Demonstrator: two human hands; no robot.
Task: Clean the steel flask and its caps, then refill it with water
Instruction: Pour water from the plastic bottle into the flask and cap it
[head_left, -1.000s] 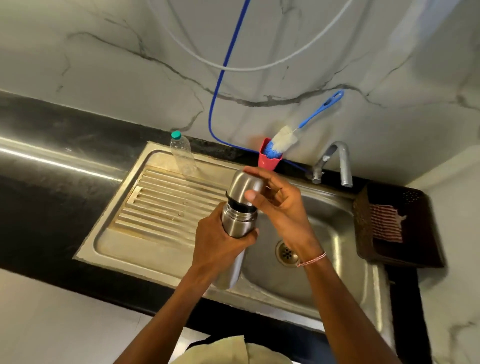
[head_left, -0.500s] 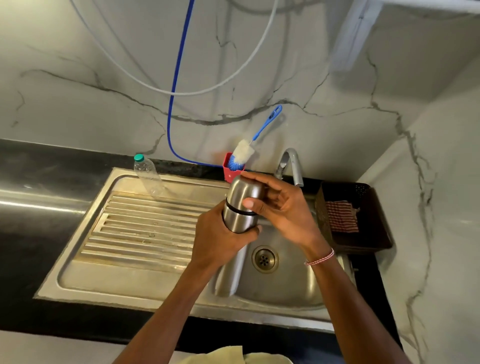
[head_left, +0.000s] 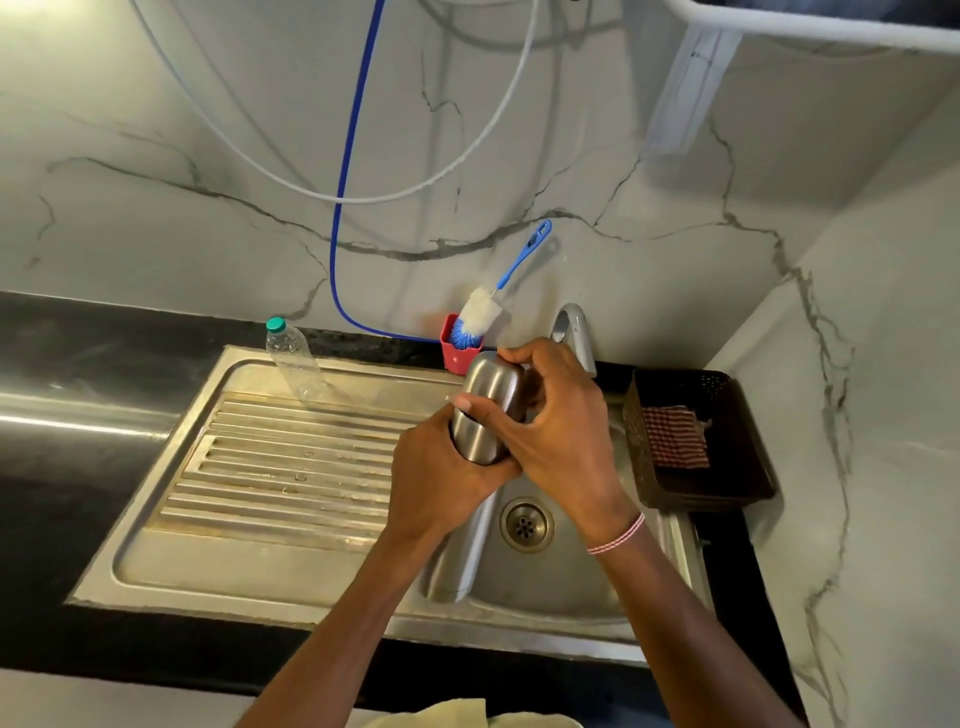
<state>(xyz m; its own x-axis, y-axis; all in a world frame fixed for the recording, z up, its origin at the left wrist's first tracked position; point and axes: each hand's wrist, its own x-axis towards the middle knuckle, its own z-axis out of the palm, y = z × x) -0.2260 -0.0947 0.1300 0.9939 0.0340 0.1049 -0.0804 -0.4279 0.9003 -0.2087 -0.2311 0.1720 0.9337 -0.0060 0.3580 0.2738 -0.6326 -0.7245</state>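
1. Head view, centre: the steel flask (head_left: 475, 441) is held in the air above the sink basin (head_left: 550, 597). It is tilted, with its base towards the near rim and its top leaning away towards the tap (head_left: 574, 332).
2. The left hand (head_left: 441, 478) grips the flask's upper body, its fingers wrapped round the steel just below the cap.
3. The right hand (head_left: 561, 431) covers the rounded steel cap (head_left: 491, 384), which sits on the flask's top. The fingers curl over the cap's far side and the thumb lies across its near edge, so the hand is clamped on the cap. A red-and-white thread band (head_left: 618, 535) circles that wrist.
4. Below the hands, the drain (head_left: 526, 524) shows in the basin floor, just right of the flask's lower body.
5. Left of the basin lies the ribbed drainboard (head_left: 291, 462), with a few water drops on it. A clear plastic bottle (head_left: 293, 358) with a green cap stands at its far edge.
6. Behind the flask, a red cup (head_left: 457, 358) holds a bottle brush (head_left: 480, 314), whose blue handle leans against the marble wall (head_left: 156, 234).
7. A blue hose (head_left: 340, 208) and a white hose (head_left: 415, 184) hang down the wall.
8. To the right, on the black counter (head_left: 62, 364), a dark basket (head_left: 636, 452) holds a checked cloth (head_left: 675, 436).
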